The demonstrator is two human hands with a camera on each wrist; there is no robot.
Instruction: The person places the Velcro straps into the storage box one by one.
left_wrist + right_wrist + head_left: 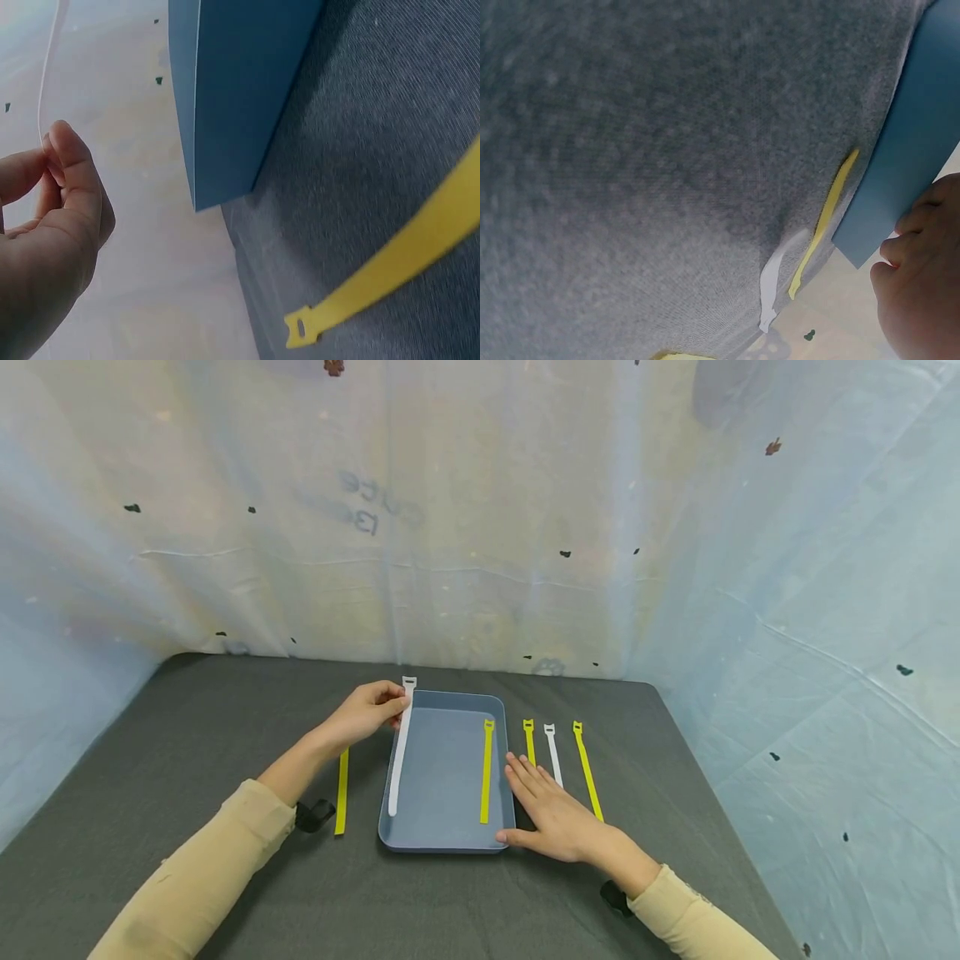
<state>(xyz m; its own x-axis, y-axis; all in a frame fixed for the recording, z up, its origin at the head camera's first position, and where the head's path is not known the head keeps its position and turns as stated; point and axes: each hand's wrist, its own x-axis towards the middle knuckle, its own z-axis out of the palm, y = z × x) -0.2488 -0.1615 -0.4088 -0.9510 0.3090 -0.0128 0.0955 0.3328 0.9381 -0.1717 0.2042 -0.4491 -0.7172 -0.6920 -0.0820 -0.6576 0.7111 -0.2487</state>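
Observation:
My left hand (366, 712) pinches a white hook-and-loop cable tie (401, 752) near its slotted head, between thumb and fingertips. The tie slants down over the left side of a blue-grey tray (442, 839). Inside the tray, toward its right wall, lies a yellow cable tie (486, 772). My right hand (558, 822) is spread with straight fingers at the tray's right rim. In the left wrist view the pinched tie appears edge-on as a thin pale line (45, 82) above the fingertips. The right wrist view shows the knuckles beside the tray wall (900, 157).
Left of the tray, a yellow tie (342, 793) lies on the dark grey cloth (262, 877), partly under my left forearm. Right of it lie a yellow tie (529, 739), a white tie (552, 752) and another yellow tie (587, 768). Pale plastic sheeting (480, 527) hangs behind.

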